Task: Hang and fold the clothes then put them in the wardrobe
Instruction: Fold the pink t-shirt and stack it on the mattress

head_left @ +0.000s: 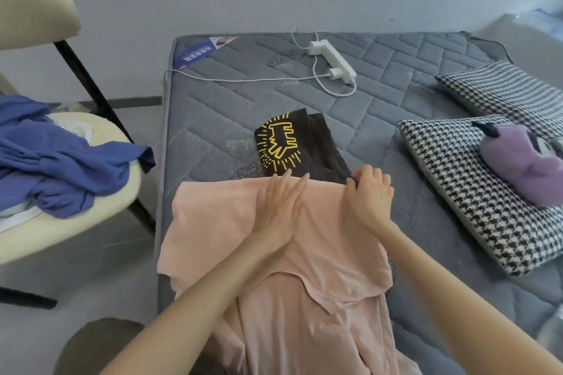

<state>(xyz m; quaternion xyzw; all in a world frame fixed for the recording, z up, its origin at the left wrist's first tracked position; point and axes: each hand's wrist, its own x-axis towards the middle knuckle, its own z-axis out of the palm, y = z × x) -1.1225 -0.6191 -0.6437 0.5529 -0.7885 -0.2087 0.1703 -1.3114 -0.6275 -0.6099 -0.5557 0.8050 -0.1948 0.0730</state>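
soft pink shirt (304, 268) on quilted grey mattress (213, 119)
left hand (278, 207) flat, fingers straight, pressing cloth; right hand (370, 195) pinches far edge.

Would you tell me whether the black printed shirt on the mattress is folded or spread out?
Folded: the black printed shirt lies as a compact rectangle, layered edges showing, beyond the pink garment.

Covered, cropped, unreadable

Near end of the black shirt (323, 146) buried under the pink top (335, 253), itself cropped at the bottom along with the mattress (213, 119); chair (36, 3) and blue garment (61, 167) sliced by the left edge, toy (524, 167) and pillows (457, 192) by the right; label (198, 53) print at the mattress's far left corner too small to read.
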